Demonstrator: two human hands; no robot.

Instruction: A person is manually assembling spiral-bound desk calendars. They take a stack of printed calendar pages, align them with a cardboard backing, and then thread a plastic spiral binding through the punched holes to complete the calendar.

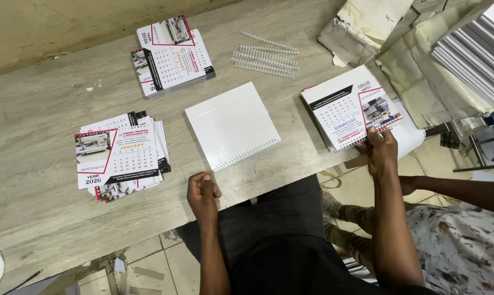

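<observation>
White bound pad [232, 125] lies on the surface just beyond the left hand [202, 195], fingers curled, empty. Right hand [381, 152] fingers pinch the calendar stack [348, 106] at its near edge.

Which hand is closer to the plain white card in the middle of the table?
Left. The left hand rests at the table edge just below the white card's near corner. The right hand is off to the card's right, touching the calendar stack.
</observation>
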